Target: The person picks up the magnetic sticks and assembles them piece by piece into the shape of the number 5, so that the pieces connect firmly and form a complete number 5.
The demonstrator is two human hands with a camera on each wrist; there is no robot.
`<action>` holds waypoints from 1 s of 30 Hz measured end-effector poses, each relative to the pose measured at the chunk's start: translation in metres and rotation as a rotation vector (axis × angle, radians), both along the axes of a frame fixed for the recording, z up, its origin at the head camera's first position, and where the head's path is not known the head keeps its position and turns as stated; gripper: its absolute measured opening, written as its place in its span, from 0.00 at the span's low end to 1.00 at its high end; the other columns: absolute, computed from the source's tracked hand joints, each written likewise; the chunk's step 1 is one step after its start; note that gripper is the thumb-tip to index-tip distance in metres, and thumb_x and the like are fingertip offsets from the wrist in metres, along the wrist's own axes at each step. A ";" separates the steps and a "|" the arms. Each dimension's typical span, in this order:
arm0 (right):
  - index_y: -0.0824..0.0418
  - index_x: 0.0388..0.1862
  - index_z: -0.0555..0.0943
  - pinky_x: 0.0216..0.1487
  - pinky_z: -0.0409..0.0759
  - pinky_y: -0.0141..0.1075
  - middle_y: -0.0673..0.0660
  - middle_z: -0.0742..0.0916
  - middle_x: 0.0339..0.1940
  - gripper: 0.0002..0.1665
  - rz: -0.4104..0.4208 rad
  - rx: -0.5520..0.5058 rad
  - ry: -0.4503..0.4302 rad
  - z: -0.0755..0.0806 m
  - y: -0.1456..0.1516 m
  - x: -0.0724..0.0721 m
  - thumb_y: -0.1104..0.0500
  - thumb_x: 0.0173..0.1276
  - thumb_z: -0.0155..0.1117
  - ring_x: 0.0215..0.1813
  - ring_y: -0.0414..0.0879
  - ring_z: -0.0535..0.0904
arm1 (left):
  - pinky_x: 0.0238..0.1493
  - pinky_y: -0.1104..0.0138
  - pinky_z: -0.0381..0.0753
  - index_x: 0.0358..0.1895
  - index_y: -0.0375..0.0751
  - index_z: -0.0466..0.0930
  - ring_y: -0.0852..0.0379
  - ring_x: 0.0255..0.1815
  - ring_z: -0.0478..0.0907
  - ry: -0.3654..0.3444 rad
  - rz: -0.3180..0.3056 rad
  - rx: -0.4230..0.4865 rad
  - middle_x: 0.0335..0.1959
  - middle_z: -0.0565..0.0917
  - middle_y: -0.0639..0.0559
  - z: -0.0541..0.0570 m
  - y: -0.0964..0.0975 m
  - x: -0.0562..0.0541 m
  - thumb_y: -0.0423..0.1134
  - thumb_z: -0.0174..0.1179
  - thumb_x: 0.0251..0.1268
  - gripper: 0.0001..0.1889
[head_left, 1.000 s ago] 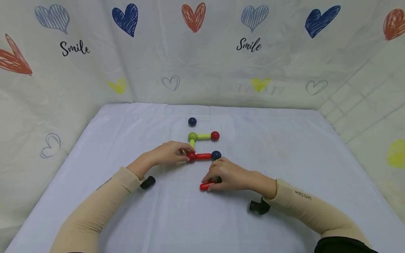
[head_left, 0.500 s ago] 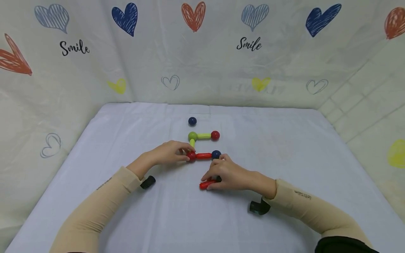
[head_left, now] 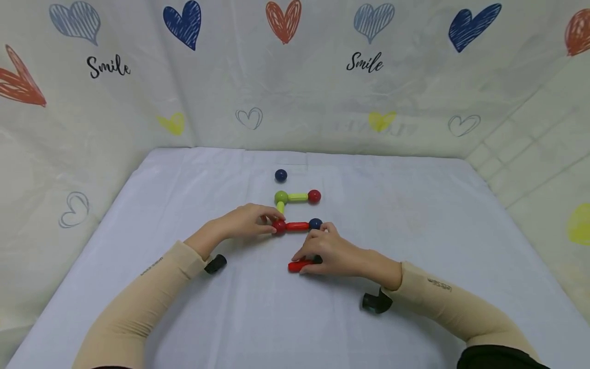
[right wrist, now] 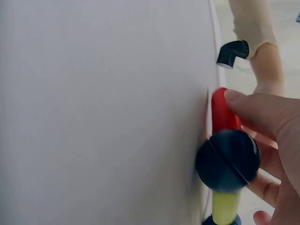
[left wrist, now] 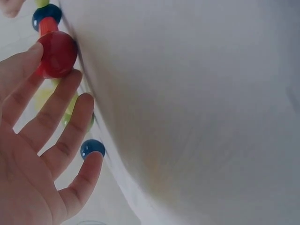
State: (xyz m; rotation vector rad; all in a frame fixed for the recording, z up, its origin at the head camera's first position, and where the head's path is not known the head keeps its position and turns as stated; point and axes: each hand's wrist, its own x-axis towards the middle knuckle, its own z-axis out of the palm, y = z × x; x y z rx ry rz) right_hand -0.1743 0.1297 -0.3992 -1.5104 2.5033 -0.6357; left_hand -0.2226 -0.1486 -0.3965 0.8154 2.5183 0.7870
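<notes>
My left hand (head_left: 251, 221) pinches a red ball (left wrist: 58, 54) between thumb and fingers. From that ball a red stick (head_left: 297, 226) runs right to a blue ball (head_left: 315, 224), and a yellow-green stick (head_left: 280, 207) runs back to a green ball (head_left: 281, 197). With thumb and fingers, my right hand (head_left: 334, 252) grips a second red stick (right wrist: 224, 110) nearer the front. A dark ball (right wrist: 228, 161) sits at this stick's end, mostly hidden by the hand in the head view. Beyond it, the right wrist view shows another yellow-green stick (right wrist: 225, 206) reaching the blue ball.
Another yellow-green stick (head_left: 298, 197) joins the green ball to a second red ball (head_left: 314, 196). A loose blue ball (head_left: 280, 176) lies farther back on the white cloth (head_left: 396, 205). A patterned curtain (head_left: 304, 87) hangs behind the table. Black wrist cameras (head_left: 377, 302) stick out below both sleeves.
The red stick in my right hand has shifted slightly left and away from me, its free end swinging a little. My left hand keeps its hold on the red ball.
</notes>
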 end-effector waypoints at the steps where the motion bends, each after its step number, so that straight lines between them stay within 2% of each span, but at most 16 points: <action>1: 0.49 0.52 0.90 0.55 0.62 0.53 0.38 0.89 0.43 0.17 -0.001 -0.001 0.005 0.000 0.002 0.000 0.50 0.65 0.78 0.49 0.36 0.75 | 0.57 0.58 0.79 0.66 0.50 0.80 0.55 0.53 0.81 -0.006 -0.004 0.005 0.53 0.85 0.57 0.000 0.000 0.000 0.39 0.65 0.73 0.20; 6: 0.50 0.52 0.90 0.56 0.61 0.55 0.42 0.89 0.44 0.18 -0.014 -0.046 0.046 0.007 0.017 -0.004 0.52 0.64 0.78 0.52 0.39 0.77 | 0.57 0.57 0.79 0.68 0.50 0.79 0.53 0.54 0.81 -0.031 -0.017 0.018 0.57 0.84 0.54 0.004 -0.004 -0.006 0.39 0.63 0.74 0.21; 10: 0.52 0.53 0.89 0.58 0.67 0.52 0.45 0.88 0.47 0.18 -0.035 -0.057 0.024 0.010 0.029 -0.009 0.54 0.64 0.78 0.53 0.43 0.79 | 0.58 0.53 0.77 0.68 0.49 0.78 0.52 0.55 0.80 -0.021 0.022 0.060 0.56 0.84 0.52 0.012 -0.010 -0.016 0.42 0.62 0.75 0.21; 13: 0.54 0.55 0.88 0.55 0.74 0.46 0.46 0.86 0.45 0.19 -0.042 -0.059 -0.043 0.012 0.037 -0.014 0.55 0.65 0.77 0.51 0.43 0.79 | 0.60 0.51 0.76 0.69 0.46 0.77 0.49 0.57 0.79 -0.018 0.075 0.143 0.55 0.85 0.50 0.018 -0.014 -0.026 0.42 0.62 0.75 0.22; 15: 0.55 0.57 0.87 0.50 0.78 0.41 0.44 0.84 0.41 0.20 -0.046 -0.057 -0.105 0.012 0.042 -0.017 0.56 0.66 0.76 0.46 0.41 0.78 | 0.61 0.51 0.76 0.69 0.44 0.77 0.48 0.58 0.79 -0.025 0.120 0.200 0.55 0.84 0.48 0.019 -0.015 -0.033 0.42 0.62 0.75 0.22; 19: 0.56 0.63 0.83 0.38 0.76 0.34 0.41 0.80 0.31 0.26 -0.056 -0.023 -0.295 0.010 0.054 -0.024 0.55 0.67 0.75 0.37 0.40 0.76 | 0.62 0.50 0.75 0.70 0.40 0.75 0.44 0.60 0.77 -0.040 0.212 0.280 0.61 0.81 0.43 0.021 -0.012 -0.051 0.42 0.61 0.76 0.24; 23: 0.55 0.67 0.80 0.35 0.74 0.32 0.41 0.80 0.31 0.30 -0.027 0.031 -0.423 0.003 0.058 -0.027 0.51 0.68 0.75 0.34 0.39 0.75 | 0.65 0.49 0.72 0.73 0.42 0.71 0.41 0.65 0.73 -0.047 0.299 0.266 0.68 0.76 0.41 0.019 -0.006 -0.071 0.43 0.61 0.76 0.26; 26: 0.52 0.68 0.80 0.35 0.75 0.31 0.41 0.81 0.33 0.31 0.018 0.061 -0.432 0.000 0.055 -0.028 0.49 0.68 0.75 0.35 0.38 0.76 | 0.68 0.47 0.69 0.75 0.44 0.69 0.39 0.68 0.70 -0.056 0.343 0.226 0.71 0.72 0.40 0.018 -0.001 -0.084 0.44 0.61 0.76 0.28; 30: 0.50 0.67 0.81 0.35 0.75 0.31 0.41 0.81 0.34 0.30 0.062 0.092 -0.421 -0.001 0.049 -0.030 0.50 0.67 0.75 0.35 0.37 0.75 | 0.69 0.45 0.66 0.76 0.45 0.67 0.38 0.72 0.66 -0.065 0.371 0.181 0.72 0.70 0.38 0.019 0.005 -0.098 0.44 0.62 0.74 0.30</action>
